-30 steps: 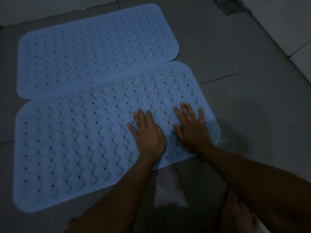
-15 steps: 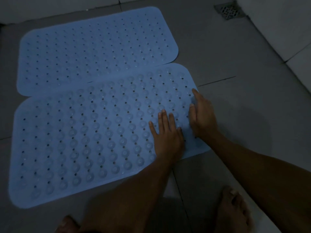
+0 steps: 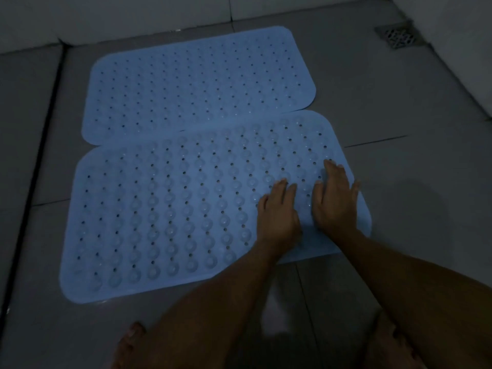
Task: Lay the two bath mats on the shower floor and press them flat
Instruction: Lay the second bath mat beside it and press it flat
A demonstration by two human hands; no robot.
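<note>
Two light blue rubber bath mats with holes lie side by side on the grey tiled floor. The far mat (image 3: 197, 83) lies flat near the back wall. The near mat (image 3: 170, 209) shows round suction cups facing up, and its far edge slightly overlaps the far mat. My left hand (image 3: 278, 217) rests palm down on the near mat's right part, fingers spread. My right hand (image 3: 335, 201) lies flat beside it at the mat's right edge. Neither hand holds anything.
A metal floor drain (image 3: 398, 37) sits at the far right corner by the white wall. A dark floor groove (image 3: 34, 161) runs along the left. My bare feet (image 3: 130, 344) stand on the tiles below the near mat.
Both hands shifted along the near mat's right end and lie flatter now. The camera view moved, so the mats appear further right and lower.
</note>
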